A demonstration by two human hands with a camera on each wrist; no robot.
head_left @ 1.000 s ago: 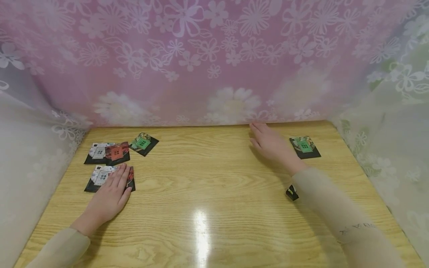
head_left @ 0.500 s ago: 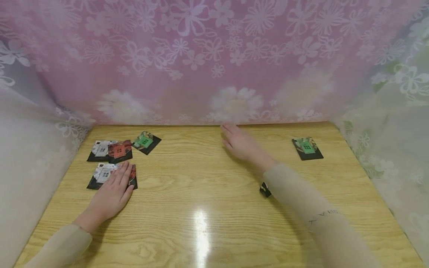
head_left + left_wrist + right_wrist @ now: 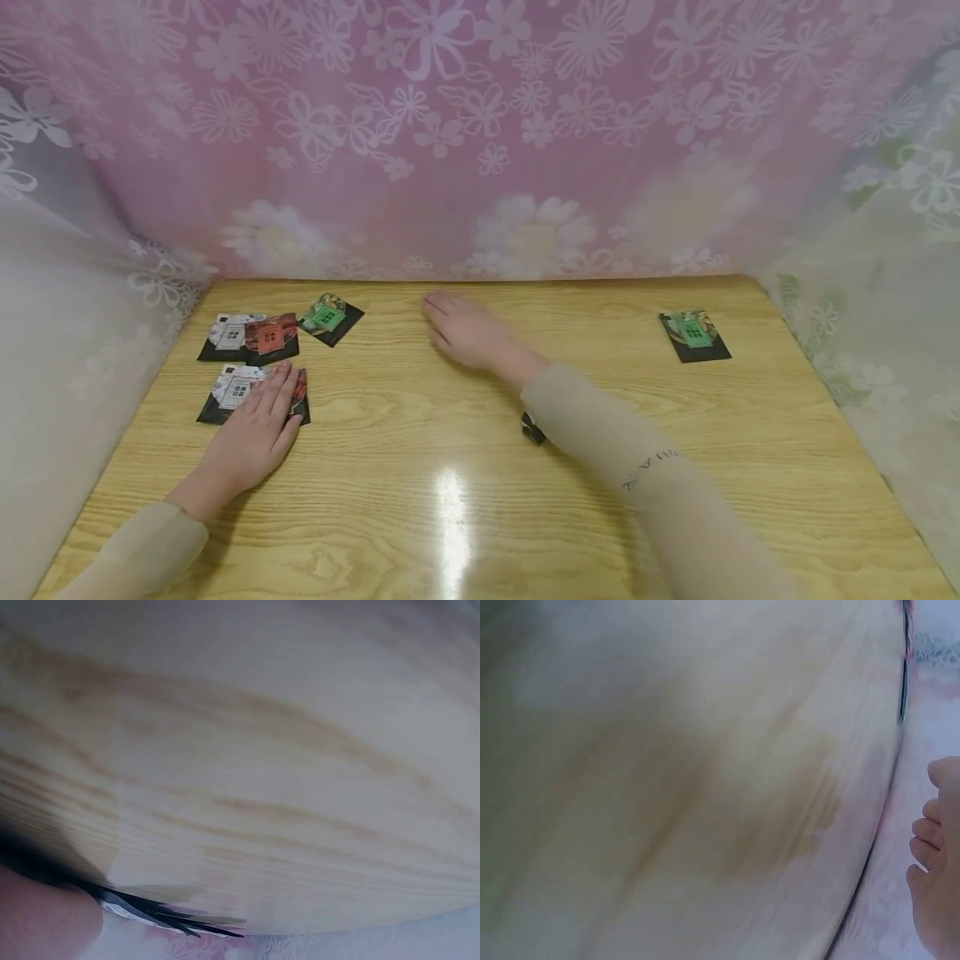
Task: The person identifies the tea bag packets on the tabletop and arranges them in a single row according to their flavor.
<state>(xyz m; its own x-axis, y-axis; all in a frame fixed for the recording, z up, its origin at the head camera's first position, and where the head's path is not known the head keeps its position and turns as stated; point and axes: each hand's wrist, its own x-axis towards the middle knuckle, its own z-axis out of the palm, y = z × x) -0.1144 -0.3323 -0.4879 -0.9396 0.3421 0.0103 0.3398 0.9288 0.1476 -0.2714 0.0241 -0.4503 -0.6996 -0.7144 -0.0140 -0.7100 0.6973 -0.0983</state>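
My left hand rests with straight fingers on a white-and-black packet and a red-and-black packet, partly covering both. Behind it, a second red packet overlaps a second white packet. Thin dark packet edges show beside that hand in the left wrist view. My right hand hovers over the far middle of the table, holding nothing visible. It is nearest to the tilted green packet, some way to its left. In the right wrist view, fingers appear loosely bent.
Another green packet lies at the far right of the wooden table. A small black device hangs under the right sleeve. Floral curtain hangs along the back edge and both sides.
My right hand has moved left across the table's far side, away from the right green packet, along with the black device. My left hand and the packets stay put; the view shifts slightly.
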